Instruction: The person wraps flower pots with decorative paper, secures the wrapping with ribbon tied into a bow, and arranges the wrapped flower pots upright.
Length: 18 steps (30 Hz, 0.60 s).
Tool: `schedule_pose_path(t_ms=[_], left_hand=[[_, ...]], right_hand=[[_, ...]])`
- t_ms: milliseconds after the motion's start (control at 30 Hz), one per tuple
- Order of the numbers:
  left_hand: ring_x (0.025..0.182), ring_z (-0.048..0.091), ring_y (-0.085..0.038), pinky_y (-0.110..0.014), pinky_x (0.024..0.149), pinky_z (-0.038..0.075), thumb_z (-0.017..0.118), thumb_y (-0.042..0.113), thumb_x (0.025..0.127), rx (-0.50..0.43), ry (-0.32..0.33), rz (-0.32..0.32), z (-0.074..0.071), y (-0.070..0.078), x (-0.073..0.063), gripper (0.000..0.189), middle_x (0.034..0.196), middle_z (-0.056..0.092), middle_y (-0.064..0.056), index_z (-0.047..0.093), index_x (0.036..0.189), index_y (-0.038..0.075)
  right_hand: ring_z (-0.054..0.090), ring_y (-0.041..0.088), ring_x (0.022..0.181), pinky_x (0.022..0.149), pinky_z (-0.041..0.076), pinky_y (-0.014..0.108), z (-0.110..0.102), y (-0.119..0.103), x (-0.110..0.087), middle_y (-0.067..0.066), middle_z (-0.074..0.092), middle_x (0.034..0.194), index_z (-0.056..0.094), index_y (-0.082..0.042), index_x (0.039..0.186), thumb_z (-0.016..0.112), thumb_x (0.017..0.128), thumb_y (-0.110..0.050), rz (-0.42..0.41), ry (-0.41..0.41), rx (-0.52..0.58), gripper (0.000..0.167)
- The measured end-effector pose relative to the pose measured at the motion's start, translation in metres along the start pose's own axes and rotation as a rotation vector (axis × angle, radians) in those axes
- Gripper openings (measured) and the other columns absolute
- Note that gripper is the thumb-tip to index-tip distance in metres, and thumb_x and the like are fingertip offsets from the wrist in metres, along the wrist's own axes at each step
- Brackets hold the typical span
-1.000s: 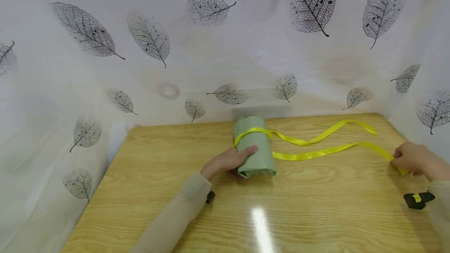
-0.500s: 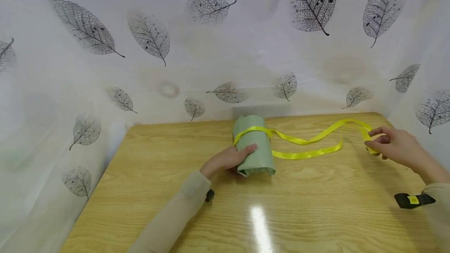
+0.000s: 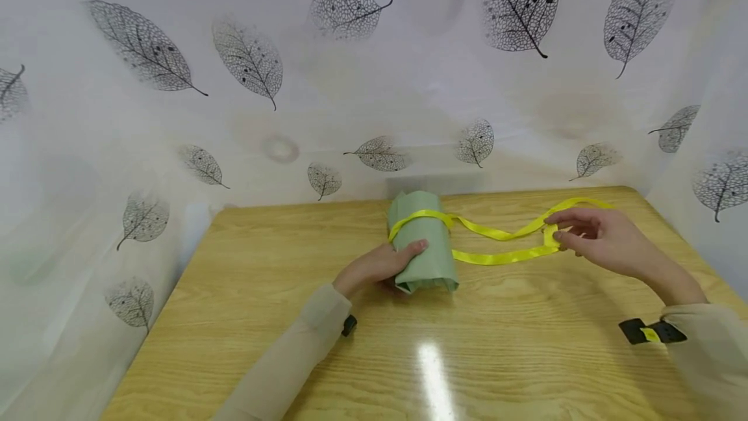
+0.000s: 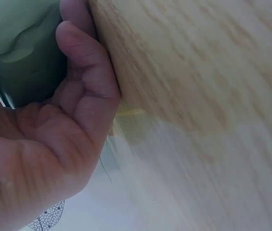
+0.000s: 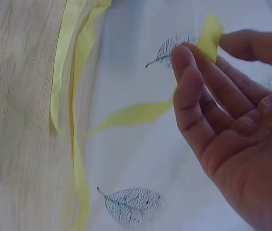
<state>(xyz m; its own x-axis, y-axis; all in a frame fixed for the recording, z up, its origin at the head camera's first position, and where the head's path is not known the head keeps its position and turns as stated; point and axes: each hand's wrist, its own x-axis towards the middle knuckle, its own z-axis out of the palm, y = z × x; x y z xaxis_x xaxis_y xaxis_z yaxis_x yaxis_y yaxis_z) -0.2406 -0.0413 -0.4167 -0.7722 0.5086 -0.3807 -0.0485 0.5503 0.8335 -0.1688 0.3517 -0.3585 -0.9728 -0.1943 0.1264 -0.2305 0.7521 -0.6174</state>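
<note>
A roll-shaped bundle in green paper (image 3: 426,258) lies near the table's back edge, a yellow ribbon (image 3: 502,258) tied around it. Two tails of that ribbon stretch rightward. My left hand (image 3: 376,268) grips the bundle from its left side, thumb on top; in the left wrist view its fingers curl against the green paper (image 4: 23,57). Between thumb and fingertips my right hand (image 3: 613,239) pinches a short yellow ribbon strip (image 5: 210,36) above the tails. In the right wrist view this strip seems apart from the two tails on the wood; its far end tapers.
The wooden table (image 3: 263,265) has its back edge close to a white curtain (image 3: 374,83) printed with dark leaves. Black straps (image 3: 651,332) sit at the wrists. A light glare lies on the table's front middle.
My right hand has moved left from the table's right side towards the bundle, carrying the yellow ribbon strip. The lower tail reaches less far right than before. The left hand stays put.
</note>
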Motion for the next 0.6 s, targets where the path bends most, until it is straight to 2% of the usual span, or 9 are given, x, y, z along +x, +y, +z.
schedule_pose_path(t_ms=[67, 133, 333, 433, 600], left_hand=[[0.073, 0.072, -0.022, -0.032, 0.072, 0.058, 0.042, 0.078, 0.094, -0.005, -0.001, -0.001, 0.0, 0.0, 0.0, 0.076, 0.092, 0.071, -0.011, 0.059, 0.117, 0.007], [0.074, 0.072, -0.021, -0.033, 0.072, 0.058, 0.042, 0.078, 0.094, 0.0, 0.002, -0.004, 0.0, 0.001, -0.001, 0.076, 0.093, 0.072, -0.011, 0.059, 0.116, 0.007], [0.076, 0.07, -0.02, -0.031, 0.073, 0.057, 0.042, 0.078, 0.094, 0.007, 0.005, -0.005, -0.001, 0.0, -0.001, 0.076, 0.094, 0.071, -0.01, 0.059, 0.116, 0.008], [0.075, 0.071, -0.021, -0.032, 0.071, 0.058, 0.041, 0.078, 0.095, -0.003, -0.007, -0.004, -0.001, 0.0, -0.002, 0.076, 0.094, 0.07, -0.011, 0.058, 0.118, 0.008], [0.071, 0.071, -0.022, -0.034, 0.068, 0.06, 0.041, 0.078, 0.095, -0.009, -0.022, -0.012, -0.002, 0.001, -0.002, 0.076, 0.091, 0.07, -0.011, 0.058, 0.118, 0.007]], right_hand=[[0.066, 0.0, 0.08, 0.063, 0.054, 0.026, 0.006, -0.008, 0.001, 0.015, 0.07, 0.115, 0.066, -0.009, 0.131, 0.064, 0.099, -0.01, -0.048, -0.02, 0.006, 0.032], [0.067, -0.001, 0.079, 0.062, 0.053, 0.024, 0.014, -0.016, 0.003, 0.016, 0.071, 0.114, 0.067, -0.008, 0.13, 0.062, 0.099, -0.006, -0.096, -0.018, -0.008, 0.031], [0.065, -0.003, 0.069, 0.057, 0.051, 0.023, 0.04, -0.033, 0.017, 0.0, 0.076, 0.088, 0.074, -0.009, 0.115, 0.065, 0.1, -0.009, -0.197, 0.059, -0.074, 0.018], [0.059, -0.004, 0.065, 0.052, 0.047, 0.023, 0.052, -0.039, 0.025, -0.006, 0.073, 0.082, 0.075, -0.011, 0.111, 0.066, 0.099, -0.008, -0.249, 0.087, -0.077, 0.015], [0.047, -0.003, 0.062, 0.052, 0.041, 0.02, 0.073, -0.047, 0.042, -0.007, 0.063, 0.077, 0.079, -0.012, 0.1, 0.075, 0.09, -0.002, -0.405, 0.193, -0.104, 0.015]])
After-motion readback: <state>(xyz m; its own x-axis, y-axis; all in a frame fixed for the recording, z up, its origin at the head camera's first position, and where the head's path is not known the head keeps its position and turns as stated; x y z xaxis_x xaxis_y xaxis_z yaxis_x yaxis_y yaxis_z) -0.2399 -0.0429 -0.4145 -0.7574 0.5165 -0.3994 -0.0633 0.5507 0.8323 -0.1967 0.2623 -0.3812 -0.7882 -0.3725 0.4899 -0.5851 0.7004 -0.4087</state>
